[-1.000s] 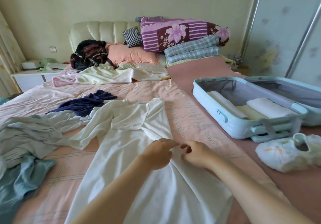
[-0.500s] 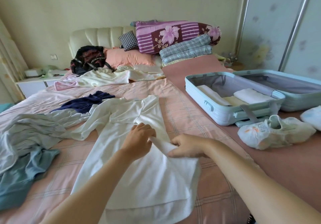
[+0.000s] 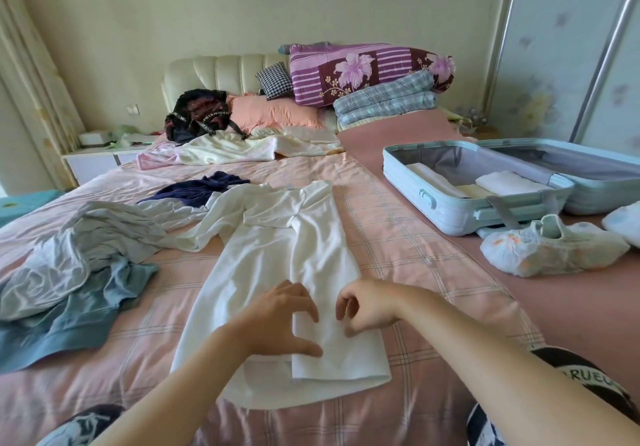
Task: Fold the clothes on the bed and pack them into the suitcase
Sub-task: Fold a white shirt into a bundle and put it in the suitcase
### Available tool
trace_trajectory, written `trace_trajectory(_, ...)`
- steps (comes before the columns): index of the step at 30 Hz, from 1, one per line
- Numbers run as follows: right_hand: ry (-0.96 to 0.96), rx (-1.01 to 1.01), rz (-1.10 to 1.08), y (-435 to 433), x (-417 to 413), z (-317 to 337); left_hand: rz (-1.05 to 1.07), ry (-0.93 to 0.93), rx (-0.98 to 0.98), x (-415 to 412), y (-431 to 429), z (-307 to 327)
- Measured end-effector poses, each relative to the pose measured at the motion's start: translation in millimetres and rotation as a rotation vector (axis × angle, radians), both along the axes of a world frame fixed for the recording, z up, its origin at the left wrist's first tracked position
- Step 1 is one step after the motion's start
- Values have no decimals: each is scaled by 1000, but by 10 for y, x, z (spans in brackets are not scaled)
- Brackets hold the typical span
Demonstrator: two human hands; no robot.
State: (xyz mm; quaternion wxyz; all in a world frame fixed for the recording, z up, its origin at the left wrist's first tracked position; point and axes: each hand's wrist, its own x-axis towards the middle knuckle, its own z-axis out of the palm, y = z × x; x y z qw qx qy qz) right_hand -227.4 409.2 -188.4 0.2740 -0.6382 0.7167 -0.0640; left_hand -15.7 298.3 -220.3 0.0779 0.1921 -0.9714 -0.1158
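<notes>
A white long-sleeved shirt (image 3: 294, 248) lies flat along the pink checked bed (image 3: 408, 248), its right side folded over onto the middle. My left hand (image 3: 280, 321) rests on the shirt's lower part with fingers spread and thumb out. My right hand (image 3: 363, 307) hovers just right of it over the folded strip, fingers loosely curled and holding nothing. The light blue suitcase (image 3: 408, 182) lies open at the right with folded white clothes (image 3: 502, 180) inside. A navy garment (image 3: 197, 189) and a crumpled grey-and-blue heap (image 3: 79, 255) lie to the left.
Two shoes in pale covers (image 3: 550, 248) sit in front of the suitcase. A black backpack (image 3: 197, 116), pillows and rolled quilts (image 3: 363, 71) crowd the headboard. A pale blanket (image 3: 235, 151) lies across the bed's far end. A white nightstand (image 3: 97, 158) stands at the left.
Both hands carried the shirt's right edge over onto the middle, laid it flat and let go. They now sit lower on the shirt, nearer its hem.
</notes>
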Motion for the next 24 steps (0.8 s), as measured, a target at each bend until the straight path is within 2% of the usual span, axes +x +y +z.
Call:
trace_trajectory(2,143,77,81,59,77,-76,-56,-106,-69,-12,122,-64)
trace_trajectory(5,350,5,157,137,162,-212,-33,-143,-103,-39,177,-114)
trace_trajectory(8,284,-129,182,182,184,-266,13,-61,53,-54,225,-50)
trace_trajectory(11,201,-126,157,220,154,-154,37,-36,116,-73,260,23)
trace_trajectory(16,149,106,165,258,56,-97,3,-284,345,-88,374,48)
trace_trajectory(18,106,87,93,225,66,-117,28,-229,438,-91,356,65)
trace_trajectory(20,102,-89,17,127,111,-94,97,-90,456,-73,237,127)
trace_trajectory(22,136,-267,13,-7,203,-79,217,49,370,-10,49,176)
trace_trajectory(24,143,-330,71,-137,330,-116,406,149,202,135,-168,185)
